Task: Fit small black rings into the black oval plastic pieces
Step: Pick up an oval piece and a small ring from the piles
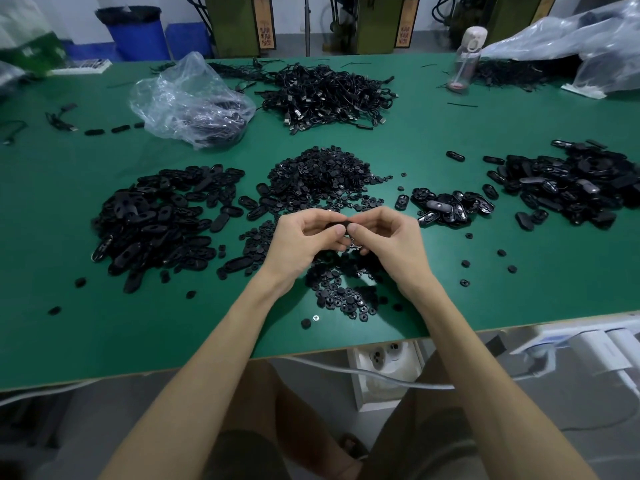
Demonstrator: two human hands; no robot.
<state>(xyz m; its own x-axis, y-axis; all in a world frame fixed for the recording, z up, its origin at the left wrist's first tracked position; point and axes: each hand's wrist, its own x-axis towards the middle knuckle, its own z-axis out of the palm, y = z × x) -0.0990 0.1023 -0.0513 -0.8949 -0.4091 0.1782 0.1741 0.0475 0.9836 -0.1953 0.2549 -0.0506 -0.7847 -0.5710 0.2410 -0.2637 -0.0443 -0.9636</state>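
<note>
My left hand (pixel 301 242) and my right hand (pixel 391 242) meet above the green table (pixel 173 327), fingers curled. Together they pinch one black oval plastic piece (pixel 335 225), mostly hidden by the fingertips; whether a ring sits in it I cannot tell. A heap of small black rings (pixel 322 178) lies just beyond the hands, and more rings (pixel 341 292) are scattered under and in front of them. A large pile of black oval pieces (pixel 162 220) lies to the left. A smaller group of oval pieces (pixel 446 206) lies to the right.
A big pile of black pieces (pixel 575 185) lies far right. Black cables (pixel 325 95) are heaped at the back, beside a clear plastic bag (pixel 190 102). A water bottle (pixel 465 57) stands at the back right. The table's front edge runs below my forearms, with a white cable (pixel 363 375) under it.
</note>
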